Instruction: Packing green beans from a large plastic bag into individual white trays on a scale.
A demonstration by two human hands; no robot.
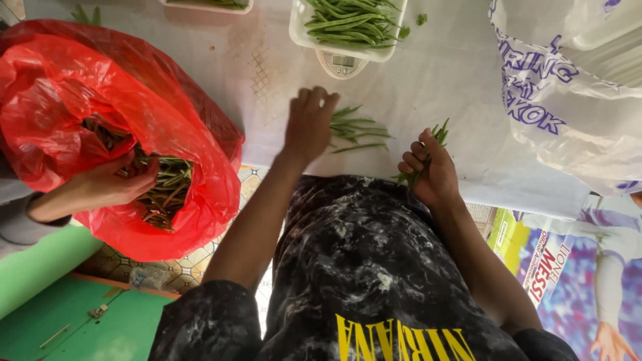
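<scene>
White tabletop (455,80). Left hand (309,124) fingers loose, apart, over loose beans (358,130); right hand (431,170) clamped on bean bunch (428,150). Co-worker's hand (117,182) in red bag (80,100), left.

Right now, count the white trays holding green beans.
2, perhaps more out of frame: a white plastic tray of green beans on the small scale at top centre, and another white tray cropped at top left.

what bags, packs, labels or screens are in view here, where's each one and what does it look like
Crinkled red plastic bag, left, open, beans inside.
White plastic bag with purple lettering, upper right, slumped.
Small white kitchen scale's grey screen, top centre, under a white tray of beans.
Yellow-green printed carton, lower right.
</scene>
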